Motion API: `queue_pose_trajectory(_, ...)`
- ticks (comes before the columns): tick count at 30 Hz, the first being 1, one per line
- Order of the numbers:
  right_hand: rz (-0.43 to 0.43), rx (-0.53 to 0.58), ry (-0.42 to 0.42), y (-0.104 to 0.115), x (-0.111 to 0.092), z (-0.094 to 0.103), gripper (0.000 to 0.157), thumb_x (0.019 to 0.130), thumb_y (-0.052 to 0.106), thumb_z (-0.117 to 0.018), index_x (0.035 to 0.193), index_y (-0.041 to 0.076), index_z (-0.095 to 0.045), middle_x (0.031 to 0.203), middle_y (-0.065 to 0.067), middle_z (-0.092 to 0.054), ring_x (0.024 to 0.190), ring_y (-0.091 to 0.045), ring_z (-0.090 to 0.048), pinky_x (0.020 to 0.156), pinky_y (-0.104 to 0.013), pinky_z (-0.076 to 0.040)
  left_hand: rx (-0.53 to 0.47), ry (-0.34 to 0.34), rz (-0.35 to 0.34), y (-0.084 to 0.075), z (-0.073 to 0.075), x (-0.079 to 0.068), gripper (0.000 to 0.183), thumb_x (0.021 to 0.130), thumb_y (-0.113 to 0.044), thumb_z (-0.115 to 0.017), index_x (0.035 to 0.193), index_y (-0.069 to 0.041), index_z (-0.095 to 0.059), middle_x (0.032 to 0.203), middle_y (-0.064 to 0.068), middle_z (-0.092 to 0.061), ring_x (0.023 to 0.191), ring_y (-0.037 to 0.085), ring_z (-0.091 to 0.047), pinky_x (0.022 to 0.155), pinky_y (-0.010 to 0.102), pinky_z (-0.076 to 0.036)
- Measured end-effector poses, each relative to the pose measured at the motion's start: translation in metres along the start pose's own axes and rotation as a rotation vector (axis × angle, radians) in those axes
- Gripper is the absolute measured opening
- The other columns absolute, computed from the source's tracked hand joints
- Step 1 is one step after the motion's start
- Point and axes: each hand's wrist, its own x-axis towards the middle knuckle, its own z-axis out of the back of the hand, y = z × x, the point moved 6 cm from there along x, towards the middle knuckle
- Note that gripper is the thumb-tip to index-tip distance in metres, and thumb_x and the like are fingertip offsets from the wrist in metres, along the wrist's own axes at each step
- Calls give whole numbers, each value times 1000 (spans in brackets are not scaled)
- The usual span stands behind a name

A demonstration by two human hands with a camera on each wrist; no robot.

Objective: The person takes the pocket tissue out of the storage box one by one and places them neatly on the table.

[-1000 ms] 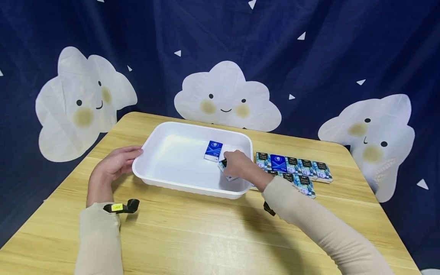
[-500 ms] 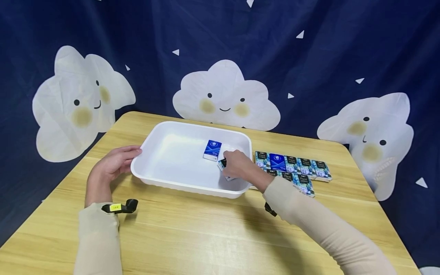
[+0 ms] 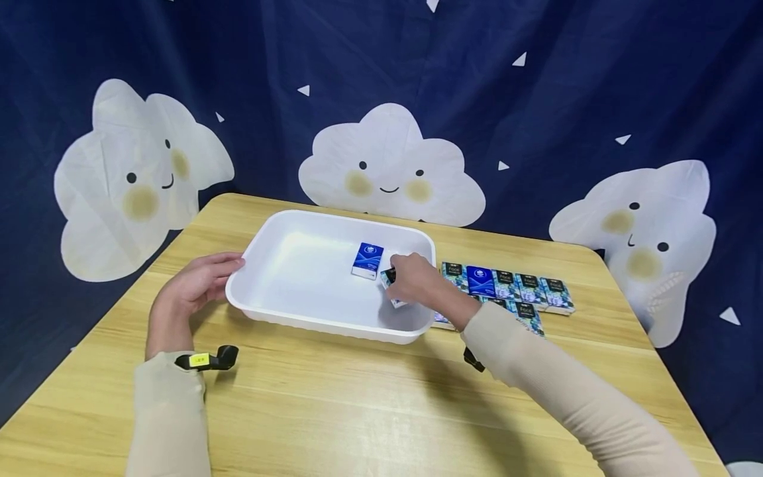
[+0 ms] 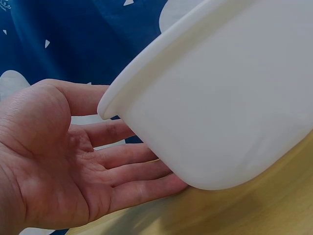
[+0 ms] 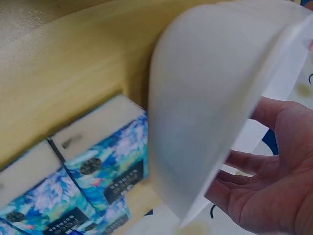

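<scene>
A white plastic basin [image 3: 322,322] stands on the wooden table. My left hand [image 3: 193,285] touches its left end; in the left wrist view, the fairly straight fingers [image 4: 134,172] lie against the outer wall below the rim. Inside the basin, toward the right, my right hand [image 3: 417,281] pinches a small floral-printed tissue pack [image 3: 388,275], partly covered by the fingers. Just left of it a blue tissue pack [image 3: 367,260] lies on the basin floor. In the right wrist view the basin wall hides the held pack and the fingertips.
Right of the basin, tissue packs lie in two rows: several floral ones [image 3: 529,290] and one blue pack [image 3: 480,281]. The right forearm covers part of the front row. A dark blue curtain [image 3: 262,79] with white clouds hangs behind the table [image 3: 334,411].
My right hand has shifted slightly to the right, and the floral tissue pack in its fingers has moved slightly with it. The left hand stays at the basin's left end.
</scene>
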Motion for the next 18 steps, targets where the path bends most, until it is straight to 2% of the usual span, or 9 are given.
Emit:
queue_pose_trajectory(8, -35, 23, -15, 0, -2, 12, 66, 89, 31, -75, 146, 8, -50, 135, -16, -60, 109, -26, -59, 95, -44, -56, 2, -3, 9, 3, 1, 1, 72, 104, -36, -58, 159, 0, -27, 109, -14, -67, 95, 6, -71, 83, 25, -59)
queue_pose_trajectory(18, -48, 35, -47, -2, -9, 28, 67, 90, 32, -73, 147, 7, -49, 137, -15, -60, 109, -26, -61, 97, -44, -55, -9, -2, 4, 0, 0, 0, 74, 103, -37, -60, 158, 0, -27, 109, -15, -67, 96, 5, -70, 83, 25, -59)
